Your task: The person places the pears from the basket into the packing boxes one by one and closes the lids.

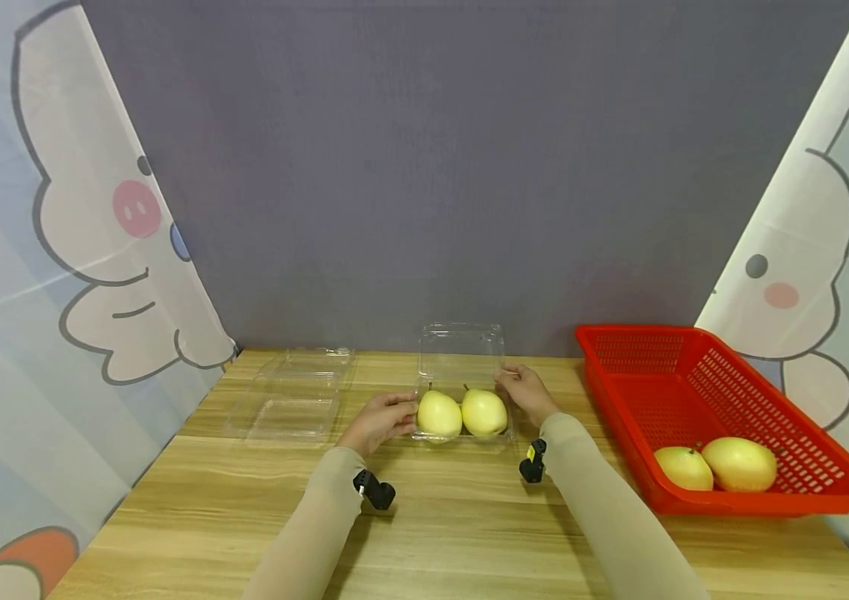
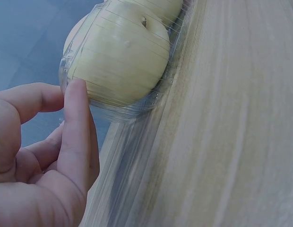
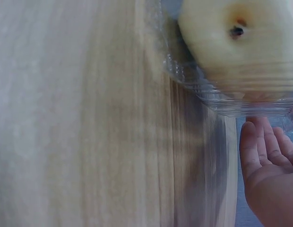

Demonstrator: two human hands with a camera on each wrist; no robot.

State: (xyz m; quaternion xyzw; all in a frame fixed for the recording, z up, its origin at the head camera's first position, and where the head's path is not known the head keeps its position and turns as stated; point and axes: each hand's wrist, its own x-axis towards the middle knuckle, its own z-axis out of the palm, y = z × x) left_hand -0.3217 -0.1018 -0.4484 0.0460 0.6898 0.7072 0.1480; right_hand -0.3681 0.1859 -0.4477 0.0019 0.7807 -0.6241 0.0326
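A clear plastic clamshell box (image 1: 424, 433) stands at mid-table with its lid (image 1: 461, 342) raised at the back. Two pale yellow pears (image 1: 439, 414) (image 1: 485, 412) sit side by side in its base, stems toward the back. At the left side, my left hand (image 1: 382, 421) pinches the box rim between thumb and fingers, as the left wrist view shows beside a pear (image 2: 123, 52). My right hand (image 1: 525, 390) is at the back right corner near the lid's base. In the right wrist view its fairly straight fingers (image 3: 274, 151) touch the box wall below the other pear (image 3: 241, 52).
More clear plastic boxes (image 1: 289, 408) lie open and overlapping at the left of the wooden table (image 1: 424, 533). A red plastic basket (image 1: 641, 383) stands on the right, with two yellow pears (image 1: 682, 468) (image 1: 739, 464) at its near end. A grey wall panel (image 1: 409, 167) rises behind.
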